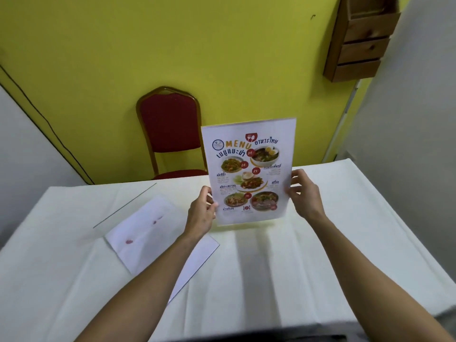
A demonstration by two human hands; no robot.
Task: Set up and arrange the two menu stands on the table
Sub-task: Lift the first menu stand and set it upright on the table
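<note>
A clear menu stand (249,172) with a printed food menu stands upright near the middle of the white table (308,255), its lower edge at or just above the cloth. My left hand (201,213) grips its left edge low down. My right hand (304,191) holds its right edge with the fingers curled around it. A second menu stand (148,230) lies flat on the table to the left, showing a white back with faint pink marks, and a clear panel of it reaches toward the back left. My left forearm crosses above its lower right corner.
A red padded chair (170,129) with a gold frame stands behind the table against the yellow wall (172,45). A wooden drawer unit (360,43) hangs on the wall at the upper right. A white panel (409,107) rises at the right.
</note>
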